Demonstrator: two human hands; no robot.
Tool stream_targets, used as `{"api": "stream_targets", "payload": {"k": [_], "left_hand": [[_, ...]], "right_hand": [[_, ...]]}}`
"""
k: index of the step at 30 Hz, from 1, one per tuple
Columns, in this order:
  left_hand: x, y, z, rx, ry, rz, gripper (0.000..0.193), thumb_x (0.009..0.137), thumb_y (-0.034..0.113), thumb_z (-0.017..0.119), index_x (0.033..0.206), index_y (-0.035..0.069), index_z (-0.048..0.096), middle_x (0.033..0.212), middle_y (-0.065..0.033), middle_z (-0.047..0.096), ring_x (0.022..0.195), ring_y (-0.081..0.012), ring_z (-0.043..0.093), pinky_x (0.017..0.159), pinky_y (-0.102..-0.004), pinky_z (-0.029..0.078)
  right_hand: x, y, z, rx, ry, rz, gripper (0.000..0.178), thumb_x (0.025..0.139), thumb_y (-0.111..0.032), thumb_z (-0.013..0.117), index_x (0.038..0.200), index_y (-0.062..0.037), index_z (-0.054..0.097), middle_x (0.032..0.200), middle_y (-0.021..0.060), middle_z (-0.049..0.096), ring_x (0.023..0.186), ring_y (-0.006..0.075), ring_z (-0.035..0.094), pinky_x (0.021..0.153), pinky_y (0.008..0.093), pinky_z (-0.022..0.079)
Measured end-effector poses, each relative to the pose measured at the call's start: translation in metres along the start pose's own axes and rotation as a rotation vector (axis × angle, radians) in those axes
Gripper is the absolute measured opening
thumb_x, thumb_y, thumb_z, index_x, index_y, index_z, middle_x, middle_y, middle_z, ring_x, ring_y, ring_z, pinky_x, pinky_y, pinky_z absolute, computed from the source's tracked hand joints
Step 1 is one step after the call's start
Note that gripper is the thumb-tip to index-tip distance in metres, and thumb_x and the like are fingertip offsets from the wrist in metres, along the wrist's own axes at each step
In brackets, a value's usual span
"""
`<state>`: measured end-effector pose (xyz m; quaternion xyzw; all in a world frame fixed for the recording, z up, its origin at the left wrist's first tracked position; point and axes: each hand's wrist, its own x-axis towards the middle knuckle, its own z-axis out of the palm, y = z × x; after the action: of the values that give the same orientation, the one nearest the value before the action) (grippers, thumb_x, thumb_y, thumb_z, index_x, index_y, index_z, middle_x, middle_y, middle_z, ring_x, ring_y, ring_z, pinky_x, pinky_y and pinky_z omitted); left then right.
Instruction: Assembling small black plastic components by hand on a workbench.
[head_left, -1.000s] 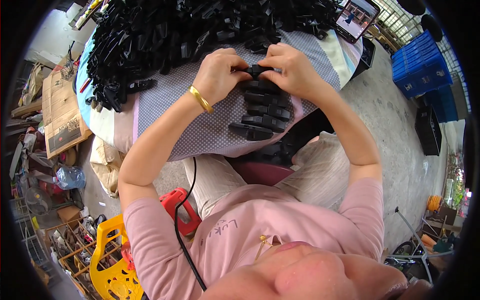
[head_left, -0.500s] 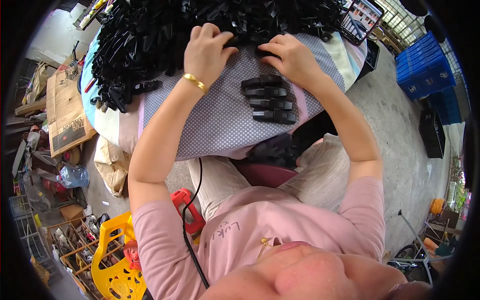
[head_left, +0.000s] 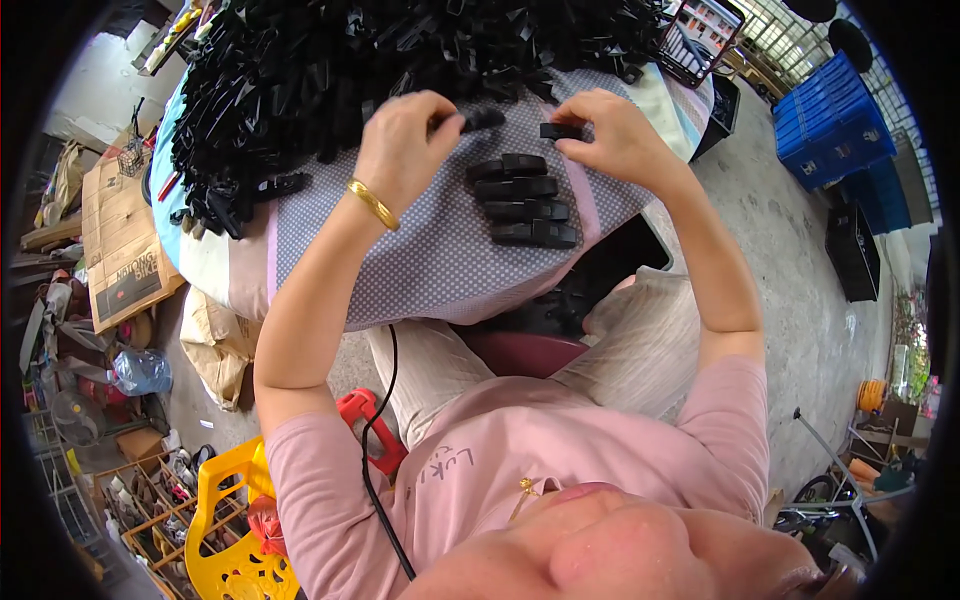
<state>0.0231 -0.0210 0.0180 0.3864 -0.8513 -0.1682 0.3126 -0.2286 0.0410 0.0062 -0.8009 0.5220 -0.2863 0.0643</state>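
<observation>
My left hand (head_left: pixel 408 142), with a gold bangle at the wrist, pinches a small black plastic piece (head_left: pixel 484 120) that points right. Across from it, my right hand (head_left: pixel 618 138) grips another black plastic piece (head_left: pixel 560 131) between thumb and fingers, its end facing left. A gap separates the two pieces. Just below them, several black buckle-like plastic pieces (head_left: pixel 528 210) lie side by side in a neat row on the dotted tablecloth (head_left: pixel 400 270). Beyond both hands spreads a large heap of loose black plastic pieces (head_left: pixel 330 70). Fine shapes are too small to make out.
A phone on a stand (head_left: pixel 700 38) is at the table's far right. Blue crates (head_left: pixel 832 120) stand on the floor at right. A yellow plastic chair (head_left: pixel 225 510) and a cardboard sheet (head_left: pixel 125 240) are at left. A black cable (head_left: pixel 378 430) hangs beside my left arm.
Both hands have drawn back from the heap toward me. Black pieces now show in each hand's fingers. The row on the cloth keeps its place.
</observation>
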Motion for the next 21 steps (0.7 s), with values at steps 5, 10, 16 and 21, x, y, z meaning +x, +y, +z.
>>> {"api": "stream_targets", "payload": {"k": [5, 10, 16, 21], "left_hand": [[-0.004, -0.004, 0.019, -0.03, -0.113, 0.159, 0.015, 0.082, 0.01, 0.062, 0.093, 0.0, 0.065, 0.09, -0.0134, 0.064, 0.087, -0.0295, 0.061, 0.078, -0.0368, 0.049], [-0.002, -0.007, 0.025, -0.083, -0.11, 0.197, 0.022, 0.078, 0.005, 0.068, 0.1, 0.0, 0.066, 0.092, -0.0104, 0.063, 0.08, -0.0226, 0.064, 0.072, -0.0295, 0.051], [-0.002, -0.001, 0.023, -0.11, -0.116, 0.019, 0.022, 0.075, 0.006, 0.072, 0.097, 0.0, 0.07, 0.09, -0.0093, 0.064, 0.077, -0.0211, 0.064, 0.07, -0.028, 0.052], [0.002, 0.0, 0.024, -0.123, -0.101, 0.009, 0.02, 0.073, 0.007, 0.072, 0.092, 0.002, 0.071, 0.085, -0.0093, 0.064, 0.077, -0.0225, 0.064, 0.07, -0.0294, 0.051]], "right_hand": [[0.0, 0.0, -0.004, 0.013, 0.088, -0.056, 0.027, 0.075, -0.015, 0.072, 0.098, -0.003, 0.068, 0.089, 0.0098, 0.064, 0.081, 0.0248, 0.06, 0.07, 0.0325, 0.048], [0.004, -0.003, 0.011, 0.104, 0.154, -0.077, 0.028, 0.074, -0.014, 0.074, 0.1, -0.0035, 0.069, 0.091, 0.0072, 0.064, 0.084, 0.024, 0.058, 0.073, 0.0313, 0.047], [0.009, -0.001, 0.005, -0.004, 0.077, -0.11, 0.026, 0.072, -0.013, 0.075, 0.096, -0.0044, 0.071, 0.087, 0.0064, 0.062, 0.084, 0.0225, 0.057, 0.073, 0.0305, 0.046], [0.014, 0.001, 0.009, 0.065, 0.062, -0.155, 0.025, 0.07, -0.011, 0.076, 0.093, -0.0023, 0.071, 0.083, 0.0069, 0.061, 0.081, 0.0227, 0.056, 0.071, 0.0307, 0.045]]}}
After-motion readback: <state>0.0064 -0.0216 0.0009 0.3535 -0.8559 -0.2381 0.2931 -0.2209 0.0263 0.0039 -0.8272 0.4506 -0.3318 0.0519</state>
